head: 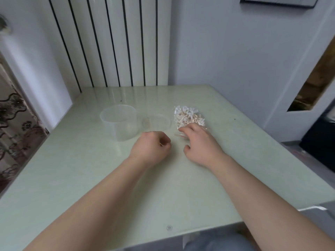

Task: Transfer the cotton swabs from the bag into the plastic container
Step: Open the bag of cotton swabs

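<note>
While right hand (pixel 199 142), grip released, rests on crinkly bag (pixel 186 115) | left hand (pixel 148 145) clenched, empty | translucent round container (pixel 118 122)

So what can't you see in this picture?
Head view:
- Bag of cotton swabs: its near end is under the right hand, so open or sealed is unclear.
- Left hand: curled fingers hide its palm.
- Swabs: too small to count.
- Wall frame: cut off by top edge.

Pale green table (pixel 163 178), clear container (pixel 118 122), white swabs (pixel 188 115) w/ black-striped wall (pixel 108 42).
</note>
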